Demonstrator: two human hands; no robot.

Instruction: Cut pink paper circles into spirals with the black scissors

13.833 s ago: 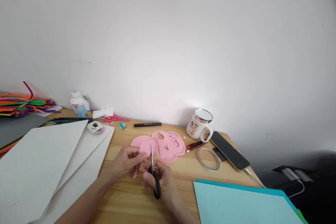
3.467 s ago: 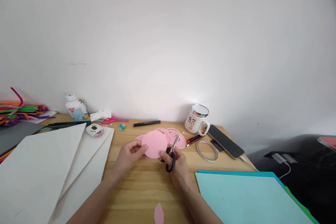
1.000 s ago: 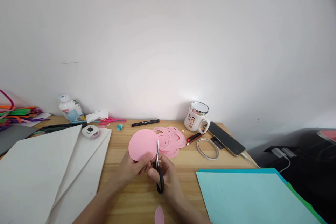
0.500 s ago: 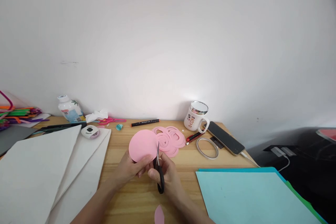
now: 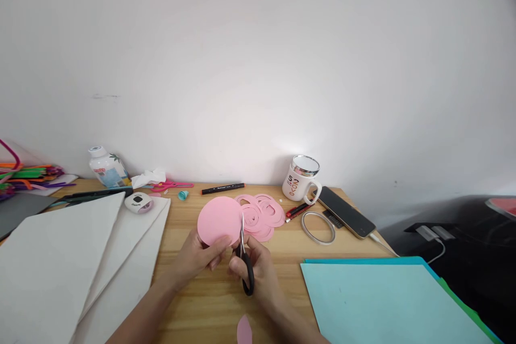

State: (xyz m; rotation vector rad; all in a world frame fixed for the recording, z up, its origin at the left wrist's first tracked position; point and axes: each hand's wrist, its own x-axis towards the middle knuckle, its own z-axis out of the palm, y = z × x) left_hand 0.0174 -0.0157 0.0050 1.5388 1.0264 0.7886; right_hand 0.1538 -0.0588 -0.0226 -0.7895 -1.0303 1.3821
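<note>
My left hand (image 5: 205, 255) pinches a round pink paper disc (image 5: 220, 221) by its lower edge, thumb on top, and holds it up above the wooden table. Black-handled scissors (image 5: 247, 274) are in my right hand (image 5: 258, 269), fingers wrapped round the handle. Their blades point up and away along the right edge of the disc. Behind the disc lies a heap of pink paper rings and cutouts (image 5: 268, 214), partly hidden by it. A pointed pink paper piece (image 5: 244, 330) rests on the table at the bottom.
White boards (image 5: 52, 258) lie at left with a white tape dispenser (image 5: 139, 202) on them. Along the wall stand a bottle (image 5: 107, 167) and a mug (image 5: 300, 180), with a black marker (image 5: 223, 188) between. A phone (image 5: 346, 212), a ring (image 5: 318, 228) and pale blue sheets (image 5: 382, 301) are at right.
The scissors have turned slightly, their blades now more upright beside the disc. The disc has shifted a very little up in my left hand. Other things stay where they were.
</note>
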